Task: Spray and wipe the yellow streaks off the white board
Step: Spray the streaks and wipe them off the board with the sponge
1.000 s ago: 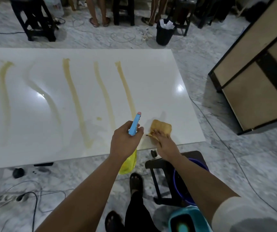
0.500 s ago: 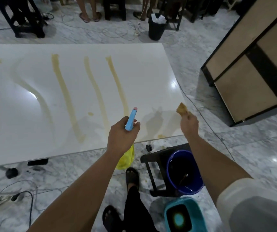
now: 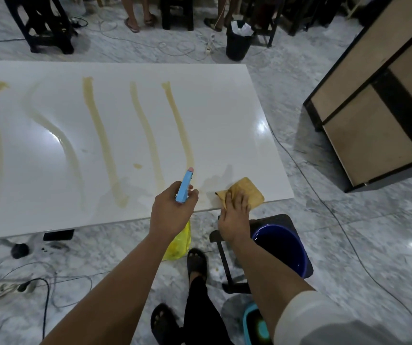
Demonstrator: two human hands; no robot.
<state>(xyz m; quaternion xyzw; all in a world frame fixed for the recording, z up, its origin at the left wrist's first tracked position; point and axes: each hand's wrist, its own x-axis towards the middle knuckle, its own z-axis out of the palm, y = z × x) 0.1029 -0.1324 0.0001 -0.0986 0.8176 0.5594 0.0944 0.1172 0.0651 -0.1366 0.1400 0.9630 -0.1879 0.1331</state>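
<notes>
The left hand (image 3: 172, 210) grips the spray bottle (image 3: 184, 187); the right hand (image 3: 235, 215) presses a yellow cloth (image 3: 248, 191) flat at the white board's (image 3: 50, 170) 5 o'clock corner. Five yellow streaks (image 3: 100, 135) remain; a soiled cloth could smear them wider.

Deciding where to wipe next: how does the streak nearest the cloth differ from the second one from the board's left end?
The rightmost streak is darker yellow with crisp edges; the second streak from the left is pale and smeared. The first runs nearly straight, the second curves. Both run across the white board.
</notes>
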